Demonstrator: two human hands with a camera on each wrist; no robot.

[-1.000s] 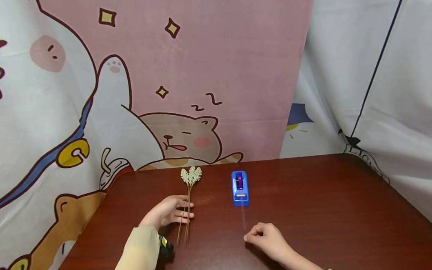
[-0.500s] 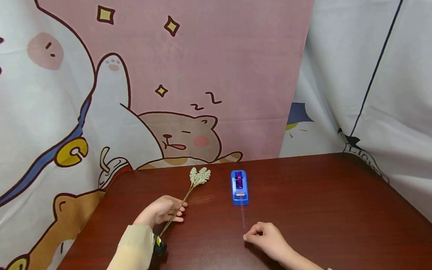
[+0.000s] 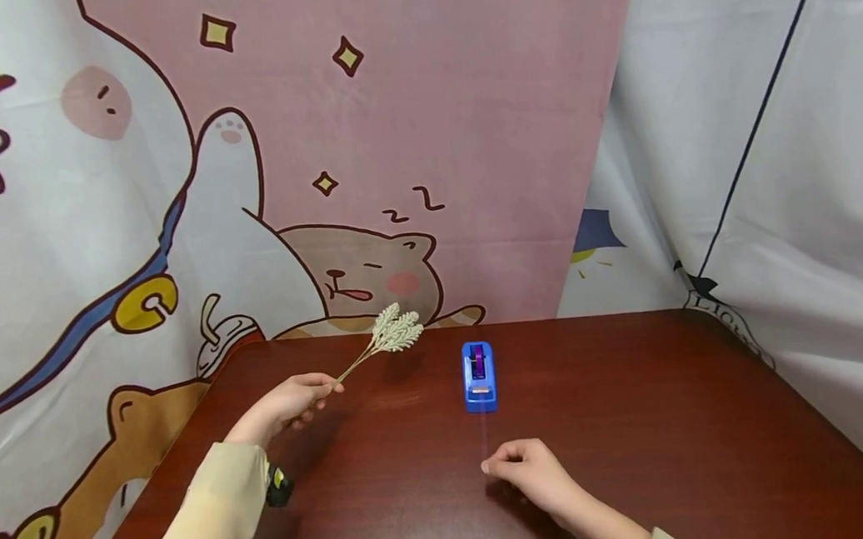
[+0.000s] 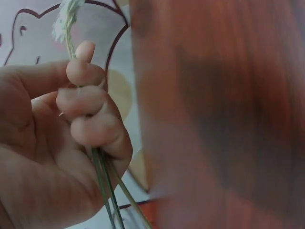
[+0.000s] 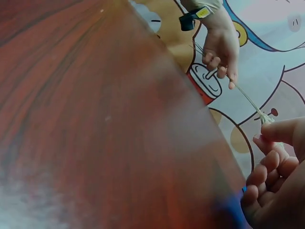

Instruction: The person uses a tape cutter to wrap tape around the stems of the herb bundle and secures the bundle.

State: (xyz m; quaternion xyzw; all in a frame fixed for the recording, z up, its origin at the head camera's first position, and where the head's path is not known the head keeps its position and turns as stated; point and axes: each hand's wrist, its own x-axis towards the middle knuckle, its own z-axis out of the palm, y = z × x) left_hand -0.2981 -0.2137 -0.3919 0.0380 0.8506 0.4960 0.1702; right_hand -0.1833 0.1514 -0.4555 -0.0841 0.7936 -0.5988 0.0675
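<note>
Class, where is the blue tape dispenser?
In the head view, the blue tape dispenser sits on the table, right of the flowers and beyond the right hand.

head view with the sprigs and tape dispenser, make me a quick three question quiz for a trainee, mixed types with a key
1. Multiple choice: what does the left hand hold?
a) scissors
b) pale-headed sprigs
c) a cup
2. True or false: the blue tape dispenser stands on the table with no hand touching it.
3. Short answer: which hand pinches at the near end of the clear tape strip that runs from the dispenser?

Key:
1. b
2. True
3. The right hand
</note>
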